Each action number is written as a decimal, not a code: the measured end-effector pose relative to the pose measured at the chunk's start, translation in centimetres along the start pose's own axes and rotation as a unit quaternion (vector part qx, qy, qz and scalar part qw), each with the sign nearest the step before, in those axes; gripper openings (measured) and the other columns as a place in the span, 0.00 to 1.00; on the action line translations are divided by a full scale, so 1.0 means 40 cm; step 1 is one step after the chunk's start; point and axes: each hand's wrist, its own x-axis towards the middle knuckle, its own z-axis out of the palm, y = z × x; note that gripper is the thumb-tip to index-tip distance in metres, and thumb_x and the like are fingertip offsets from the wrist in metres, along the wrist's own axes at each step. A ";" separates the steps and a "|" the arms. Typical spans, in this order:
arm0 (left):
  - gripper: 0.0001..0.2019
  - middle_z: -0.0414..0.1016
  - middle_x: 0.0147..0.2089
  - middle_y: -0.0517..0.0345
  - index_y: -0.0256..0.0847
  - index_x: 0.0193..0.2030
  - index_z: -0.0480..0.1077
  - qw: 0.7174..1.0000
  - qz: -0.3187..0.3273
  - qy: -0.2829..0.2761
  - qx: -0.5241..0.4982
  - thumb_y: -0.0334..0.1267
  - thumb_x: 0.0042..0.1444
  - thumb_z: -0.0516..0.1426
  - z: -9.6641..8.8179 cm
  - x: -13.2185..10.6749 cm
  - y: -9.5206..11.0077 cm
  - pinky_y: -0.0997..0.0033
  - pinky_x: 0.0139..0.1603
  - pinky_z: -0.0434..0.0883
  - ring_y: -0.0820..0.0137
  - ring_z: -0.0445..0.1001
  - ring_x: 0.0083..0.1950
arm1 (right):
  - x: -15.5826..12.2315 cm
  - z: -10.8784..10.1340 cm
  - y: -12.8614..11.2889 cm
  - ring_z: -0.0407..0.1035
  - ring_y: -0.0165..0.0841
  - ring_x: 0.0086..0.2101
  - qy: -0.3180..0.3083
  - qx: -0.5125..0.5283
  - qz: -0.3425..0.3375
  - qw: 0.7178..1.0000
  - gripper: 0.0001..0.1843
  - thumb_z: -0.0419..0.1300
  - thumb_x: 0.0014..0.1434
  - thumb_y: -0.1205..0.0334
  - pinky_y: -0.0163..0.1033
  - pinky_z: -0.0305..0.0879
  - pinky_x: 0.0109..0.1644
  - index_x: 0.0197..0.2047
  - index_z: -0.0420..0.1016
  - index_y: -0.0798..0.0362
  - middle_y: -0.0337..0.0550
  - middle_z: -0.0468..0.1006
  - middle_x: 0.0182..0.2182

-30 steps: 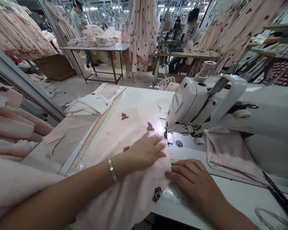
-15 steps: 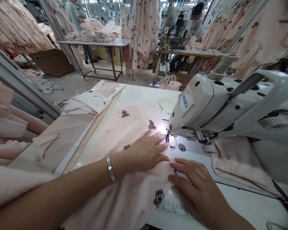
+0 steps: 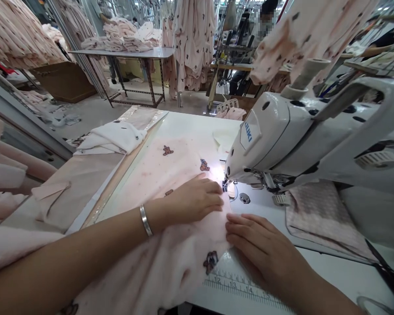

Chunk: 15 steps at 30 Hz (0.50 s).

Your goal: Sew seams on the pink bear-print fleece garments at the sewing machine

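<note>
My left hand (image 3: 190, 202) lies flat, fingers stretched out, on a pale pink fabric with small bear prints (image 3: 157, 175). Its fingertips reach close to the needle area of a white sewing machine (image 3: 282, 135). A silver bracelet (image 3: 145, 221) sits on that wrist. My right hand (image 3: 259, 247) rests flat just right of the fabric's edge, fingertips touching the cloth, over a printed ruler strip (image 3: 239, 286) on the white table (image 3: 190, 127).
A folded white cloth (image 3: 114, 138) lies at the table's far left. A pink dotted cloth (image 3: 315, 214) sits under the machine arm. Scissors (image 3: 385, 273) lie at the right edge. Pink garments hang around; other people work at tables (image 3: 128, 53) behind.
Both hands have slid the fabric a little toward the needle, and the view has shifted slightly; the hands stay flat on the cloth.
</note>
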 end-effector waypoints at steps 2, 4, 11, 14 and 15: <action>0.12 0.72 0.50 0.53 0.38 0.42 0.73 1.000 -0.011 0.008 -0.008 0.36 0.66 0.49 -0.003 0.010 -0.018 0.61 0.59 0.59 0.69 0.68 0.51 | 0.013 -0.001 0.013 0.66 0.38 0.52 0.000 -0.010 0.012 1.000 0.11 0.55 0.58 0.75 0.46 0.58 0.58 0.44 0.72 0.59 0.47 0.77 0.43; 0.11 0.73 0.48 0.55 0.39 0.40 0.73 1.000 -0.021 0.012 -0.014 0.36 0.65 0.50 -0.008 0.021 -0.039 0.63 0.57 0.60 0.69 0.68 0.50 | 0.030 0.000 0.027 0.67 0.37 0.49 -0.003 -0.032 0.044 0.999 0.09 0.54 0.60 0.72 0.45 0.60 0.53 0.42 0.73 0.56 0.44 0.77 0.43; 0.08 0.72 0.40 0.57 0.38 0.34 0.71 0.999 -0.025 0.041 0.007 0.35 0.62 0.54 -0.019 0.063 -0.118 0.70 0.48 0.64 0.70 0.68 0.43 | 0.058 0.036 0.068 0.66 0.39 0.35 -0.005 -0.103 0.137 0.985 0.10 0.54 0.61 0.67 0.47 0.60 0.42 0.42 0.76 0.53 0.48 0.75 0.34; 0.09 0.73 0.43 0.56 0.38 0.36 0.71 0.998 -0.048 0.020 0.038 0.37 0.63 0.52 -0.015 0.076 -0.131 0.68 0.50 0.64 0.69 0.69 0.46 | 0.062 0.035 0.069 0.66 0.38 0.34 -0.017 -0.100 0.147 0.984 0.12 0.53 0.61 0.68 0.47 0.60 0.42 0.44 0.76 0.54 0.50 0.75 0.35; 0.09 0.72 0.47 0.54 0.38 0.40 0.71 0.995 -0.077 0.016 0.060 0.38 0.64 0.52 -0.010 0.075 -0.127 0.65 0.53 0.63 0.66 0.69 0.50 | 0.070 0.027 0.063 0.66 0.38 0.34 -0.021 -0.097 0.148 0.984 0.12 0.52 0.62 0.68 0.46 0.61 0.41 0.44 0.75 0.54 0.49 0.75 0.35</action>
